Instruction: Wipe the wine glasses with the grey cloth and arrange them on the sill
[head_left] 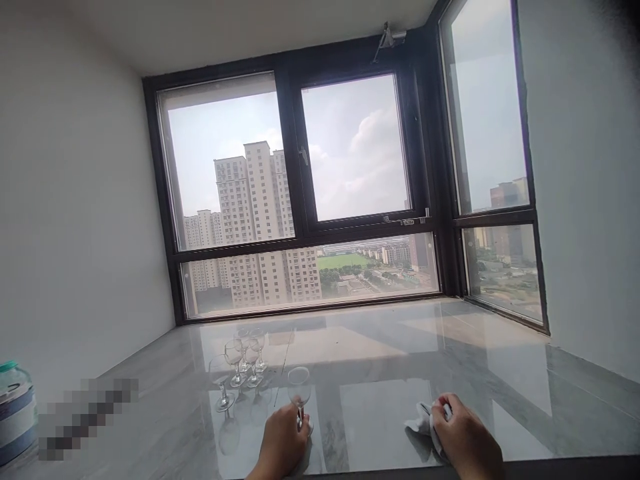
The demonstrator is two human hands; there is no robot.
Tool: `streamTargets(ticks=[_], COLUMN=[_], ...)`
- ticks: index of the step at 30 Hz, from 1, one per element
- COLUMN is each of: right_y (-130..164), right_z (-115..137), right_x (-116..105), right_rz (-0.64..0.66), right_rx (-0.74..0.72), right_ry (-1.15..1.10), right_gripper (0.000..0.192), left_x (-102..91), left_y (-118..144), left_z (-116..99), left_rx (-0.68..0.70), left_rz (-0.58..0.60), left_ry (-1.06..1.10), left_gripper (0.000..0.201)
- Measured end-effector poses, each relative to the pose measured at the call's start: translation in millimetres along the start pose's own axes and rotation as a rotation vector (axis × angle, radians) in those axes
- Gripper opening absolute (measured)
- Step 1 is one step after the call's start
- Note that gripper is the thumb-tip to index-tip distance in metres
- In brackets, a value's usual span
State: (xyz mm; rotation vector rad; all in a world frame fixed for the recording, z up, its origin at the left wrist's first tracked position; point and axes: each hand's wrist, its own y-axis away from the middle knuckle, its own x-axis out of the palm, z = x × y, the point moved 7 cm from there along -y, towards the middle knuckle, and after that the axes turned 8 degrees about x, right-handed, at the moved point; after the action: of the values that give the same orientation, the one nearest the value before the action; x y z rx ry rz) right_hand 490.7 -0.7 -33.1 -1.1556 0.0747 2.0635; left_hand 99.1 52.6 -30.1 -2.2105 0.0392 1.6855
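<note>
A: So, what is the head camera showing right now?

B: A person is standing at a glossy grey marble-look counter [380,360] that is running up to a large dark-framed window [295,193] with tall apartment towers beyond. The left hand [283,443] is closing its fingers around the stem of a small clear stemmed wine glass [299,393], which is standing upright on the counter, just in front of the person.

A: And the other hand?

B: The right hand [463,440] is resting on the counter well apart from the left, gripping a crumpled white cloth [425,423].

A: Anything else nearby?

B: About 5 more clear stemmed glasses [240,367] are standing in a cluster behind and to the left of the held one. I cannot be sure of the count, since reflections are doubling them. A striped container with a teal lid [15,413] is sitting at the far left edge.

A: How should the glass be handled?

B: I am judging that holding it low on the stem is keeping it steady, and that wiping gently is safest, since the stem looks thin and the counter looks slick.
</note>
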Motion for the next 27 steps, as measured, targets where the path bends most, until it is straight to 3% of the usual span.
streamTargets(ticks=[9,27], right_y=[0.9,1.2], right_z=[2.9,0.9], right_x=[-0.8,0.6], right_rz=[0.003,0.021], right_rx=[-0.001,0.0], right_ry=[0.033,-0.008], right_gripper=[0.027,0.025], left_x=[-2.1,-4.3], left_y=[-0.1,0.4], left_z=[-1.3,-2.5], left_rx=[0.006,0.011], left_rz=[-0.02,-0.036], left_ry=[0.001,-0.004], left_gripper=[0.023,0.026])
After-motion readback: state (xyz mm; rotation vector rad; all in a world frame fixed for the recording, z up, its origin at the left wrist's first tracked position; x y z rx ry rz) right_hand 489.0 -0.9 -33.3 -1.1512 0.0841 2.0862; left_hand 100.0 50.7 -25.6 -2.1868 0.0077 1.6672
